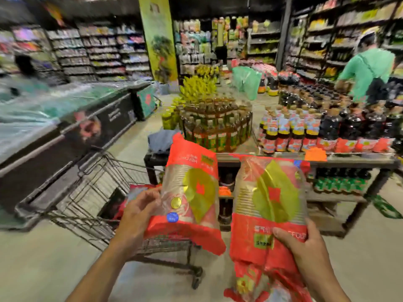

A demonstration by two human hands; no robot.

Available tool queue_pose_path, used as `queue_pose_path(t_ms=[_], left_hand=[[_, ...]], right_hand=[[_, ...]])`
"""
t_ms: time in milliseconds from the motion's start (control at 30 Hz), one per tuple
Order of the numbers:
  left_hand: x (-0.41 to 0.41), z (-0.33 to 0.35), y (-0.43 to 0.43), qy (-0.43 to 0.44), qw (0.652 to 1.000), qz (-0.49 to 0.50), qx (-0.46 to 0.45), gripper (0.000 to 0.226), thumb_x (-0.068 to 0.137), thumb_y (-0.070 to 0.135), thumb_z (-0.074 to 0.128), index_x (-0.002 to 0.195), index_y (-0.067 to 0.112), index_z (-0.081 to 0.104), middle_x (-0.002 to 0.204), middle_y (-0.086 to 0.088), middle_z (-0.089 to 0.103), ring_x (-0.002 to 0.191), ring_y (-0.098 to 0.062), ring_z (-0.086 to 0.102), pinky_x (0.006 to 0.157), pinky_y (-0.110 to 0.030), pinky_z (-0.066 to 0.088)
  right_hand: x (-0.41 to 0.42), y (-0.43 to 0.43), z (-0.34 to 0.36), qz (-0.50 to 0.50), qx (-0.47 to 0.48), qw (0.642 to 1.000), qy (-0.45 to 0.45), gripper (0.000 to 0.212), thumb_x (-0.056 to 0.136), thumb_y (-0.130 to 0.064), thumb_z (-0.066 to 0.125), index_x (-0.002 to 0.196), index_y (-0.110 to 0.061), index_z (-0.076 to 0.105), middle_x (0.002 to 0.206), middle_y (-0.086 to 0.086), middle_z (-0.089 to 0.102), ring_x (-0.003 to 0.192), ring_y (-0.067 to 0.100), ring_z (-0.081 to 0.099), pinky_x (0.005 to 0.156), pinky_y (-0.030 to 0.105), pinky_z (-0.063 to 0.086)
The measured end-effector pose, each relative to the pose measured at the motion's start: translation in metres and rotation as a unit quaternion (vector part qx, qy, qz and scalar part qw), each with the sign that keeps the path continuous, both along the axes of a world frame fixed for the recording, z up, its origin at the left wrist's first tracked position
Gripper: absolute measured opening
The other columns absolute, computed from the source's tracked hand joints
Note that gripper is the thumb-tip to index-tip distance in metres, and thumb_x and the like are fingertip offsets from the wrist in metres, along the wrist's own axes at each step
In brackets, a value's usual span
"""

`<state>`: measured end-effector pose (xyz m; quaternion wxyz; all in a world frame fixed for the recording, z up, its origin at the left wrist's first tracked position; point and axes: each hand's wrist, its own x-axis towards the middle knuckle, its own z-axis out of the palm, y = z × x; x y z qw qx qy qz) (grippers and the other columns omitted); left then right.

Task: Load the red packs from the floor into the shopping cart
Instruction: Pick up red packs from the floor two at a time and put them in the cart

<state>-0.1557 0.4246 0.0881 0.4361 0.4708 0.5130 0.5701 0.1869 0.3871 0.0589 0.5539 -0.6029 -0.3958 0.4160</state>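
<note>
The left hand [139, 209] gripped one red pack [192, 192] by its left edge, fingers curled round the plastic. It held the pack upright with a slight lean, over the near right corner of the shopping cart [96, 171]. The right hand [305, 243] clutched a second red pack [270, 201] at its lower right corner, thumb laid across the front and the fingers wrapped behind. This one stood upright in the air to the right of the cart, just beside the first and not touching it. Both were clear bags with red ends and a gold leaf on the front. They held what looked like stacked disposable cups, though the blur made that hard to settle. A third red pack [139, 188] lay inside the cart's wire basket, partly hidden behind the left hand. More loose red packs [250, 282] lay low at the bottom edge of the view, beneath the pack in the right hand, on the pale floor [54, 258]

The cart stood on that floor between a long freezer chest [72, 125] on the left and a low display table [349, 160] on the right, which was loaded with dark sauce bottles [331, 127]. Beyond the cart rose a round tiered stack of amber bottles [218, 123]. A person in a green shirt [368, 70] stood at the far right, near the bottle display, and stocked shelves [98, 51] lined the back of the shop
</note>
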Motion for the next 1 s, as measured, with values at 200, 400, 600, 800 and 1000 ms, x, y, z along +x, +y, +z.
queue_pose_path(t_ms=[200, 400, 600, 800, 1000], left_hand=[[-0.175, -0.029, 0.022, -0.028, 0.994, 0.098, -0.033, 0.011, 0.095, -0.003, 0.053, 0.104, -0.005, 0.060, 0.123, -0.012, 0.069, 0.089, -0.028, 0.071, 0.058, -0.027, 0.060], [-0.303, -0.056, 0.070, -0.039, 0.989, 0.120, -0.079, 0.017, 0.096, -0.005, 0.052, 0.086, 0.007, 0.060, 0.124, -0.004, 0.068, 0.076, -0.012, 0.075, 0.055, -0.022, 0.058], [-0.351, -0.103, 0.155, -0.063, 0.980, 0.123, -0.144, 0.012, 0.096, -0.004, 0.053, 0.093, 0.005, 0.061, 0.121, -0.010, 0.068, 0.075, -0.019, 0.073, 0.053, -0.022, 0.057], [-0.362, -0.160, 0.263, -0.071, 0.967, 0.091, -0.227, 0.008, 0.093, -0.005, 0.053, 0.101, -0.005, 0.056, 0.115, -0.019, 0.068, 0.069, -0.022, 0.071, 0.049, -0.026, 0.056], [-0.402, -0.238, 0.382, -0.034, 0.942, 0.093, -0.319, 0.012, 0.094, -0.004, 0.054, 0.103, -0.012, 0.053, 0.103, -0.024, 0.069, 0.061, -0.019, 0.071, 0.049, -0.025, 0.056]], right_hand=[[-0.169, 0.078, -0.013, 0.074, -0.014, 0.997, -0.024, 0.041, 0.071, -0.012, 0.085, 0.104, -0.021, 0.063, 0.094, 0.006, 0.072, 0.082, 0.024, 0.070, 0.069, 0.037, 0.055], [-0.272, 0.144, -0.038, 0.101, -0.061, 0.993, -0.025, 0.047, 0.073, -0.017, 0.084, 0.112, -0.014, 0.058, 0.100, 0.010, 0.070, 0.084, 0.025, 0.069, 0.064, 0.036, 0.052], [-0.317, 0.222, -0.081, 0.088, -0.118, 0.989, -0.017, 0.047, 0.075, -0.011, 0.083, 0.115, -0.009, 0.058, 0.098, 0.014, 0.069, 0.079, 0.026, 0.068, 0.049, 0.026, 0.052], [-0.330, 0.330, -0.155, 0.069, -0.168, 0.983, -0.017, 0.071, 0.052, -0.036, 0.085, 0.113, -0.010, 0.060, 0.092, 0.009, 0.071, 0.074, 0.022, 0.068, 0.045, 0.018, 0.049], [-0.327, 0.431, -0.266, 0.058, -0.303, 0.951, -0.023, 0.078, 0.044, -0.050, 0.091, 0.110, -0.018, 0.064, 0.093, 0.007, 0.076, 0.079, 0.028, 0.075, 0.073, 0.050, 0.062]])
